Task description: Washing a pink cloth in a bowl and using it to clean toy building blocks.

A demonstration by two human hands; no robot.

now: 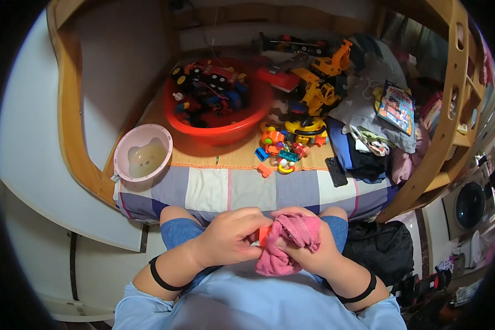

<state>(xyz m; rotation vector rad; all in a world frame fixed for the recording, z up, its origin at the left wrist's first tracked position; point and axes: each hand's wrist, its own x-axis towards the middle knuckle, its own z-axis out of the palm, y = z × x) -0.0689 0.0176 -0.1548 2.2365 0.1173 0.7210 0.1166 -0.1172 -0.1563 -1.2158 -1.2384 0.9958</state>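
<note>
My left hand is closed, its thumb and fingers pinching a small orange toy block above my lap. A crumpled pink cloth is gripped in my right hand, and its edge touches the block. Part of the block is hidden by my fingers and the cloth. Ahead on the bed lies a cluster of colourful toy blocks, with an orange block at its near side.
A big red basin full of toys stands on the bed mat. Left of it is a pink basin with cloudy water. Yellow toy diggers, a black phone and folded clothes lie to the right. Wooden bed posts flank both sides.
</note>
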